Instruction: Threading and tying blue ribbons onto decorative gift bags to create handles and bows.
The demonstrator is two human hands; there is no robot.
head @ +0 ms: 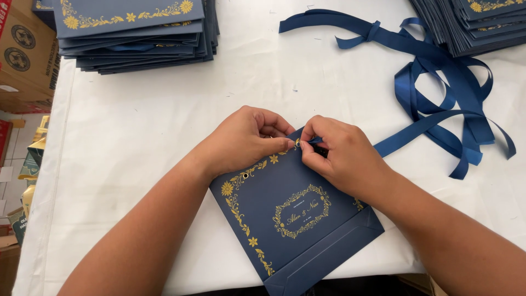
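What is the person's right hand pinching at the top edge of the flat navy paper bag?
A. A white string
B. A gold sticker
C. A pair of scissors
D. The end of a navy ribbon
D: the right hand pinches the navy ribbon at the bag.

both forearms come in from the bottom edge, at 7 and 4 o'clock, converging toward centre. left hand [244,140] lies knuckles up, fingers curled, thumb and forefinger pinched. right hand [339,156] mirrors it, fingertips pinched at 10 o'clock, touching the left.
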